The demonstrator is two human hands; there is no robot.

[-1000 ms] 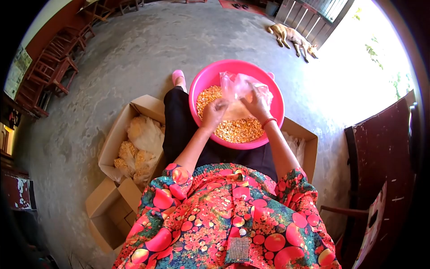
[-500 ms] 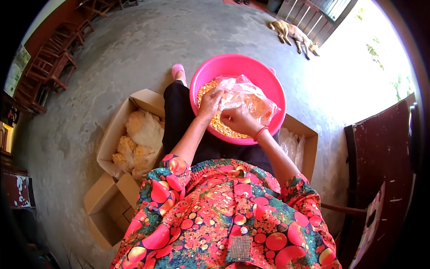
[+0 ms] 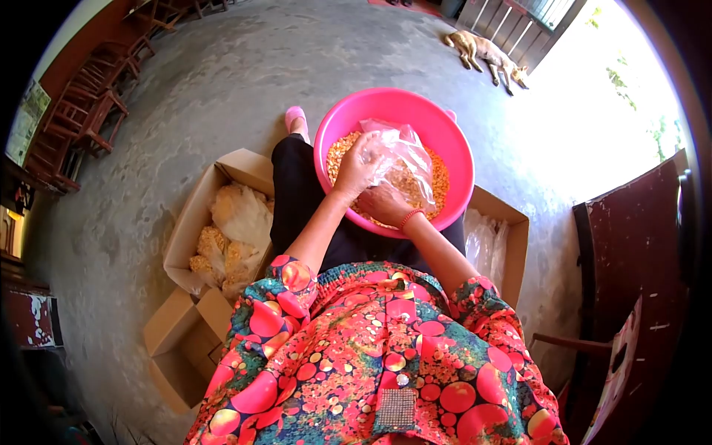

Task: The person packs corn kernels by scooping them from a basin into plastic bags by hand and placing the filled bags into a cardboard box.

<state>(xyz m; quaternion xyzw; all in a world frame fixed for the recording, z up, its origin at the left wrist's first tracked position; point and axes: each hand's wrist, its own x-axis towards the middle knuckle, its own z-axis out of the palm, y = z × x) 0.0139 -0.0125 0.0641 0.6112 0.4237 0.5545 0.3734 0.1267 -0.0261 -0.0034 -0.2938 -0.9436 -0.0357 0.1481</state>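
A pink plastic basin (image 3: 460, 159) rests on my lap, with yellow-orange grains that look like corn kernels (image 3: 440, 174) in its bottom. Over the grains, my left hand (image 3: 360, 163) is closed on the edge of a clear plastic bag (image 3: 408, 159). Just below it, my right hand (image 3: 384, 204) is low in the basin, against the lower part of the bag. Its fingers are hidden by the bag and the left hand, so what it holds does not show.
At left stands a cardboard box (image 3: 182, 241) with filled clear bags (image 3: 226, 248); an open carton (image 3: 174, 334) sits nearer. Another box (image 3: 515, 256) at right holds clear plastic bags (image 3: 486, 245). Wooden chairs (image 3: 89, 122) line the wall. A dog (image 3: 486, 55) lies near the doorway.
My right hand has moved down and left, lower into the basin beneath my left hand. The clear bag has shifted left and stands more upright, uncovering grains on the right.
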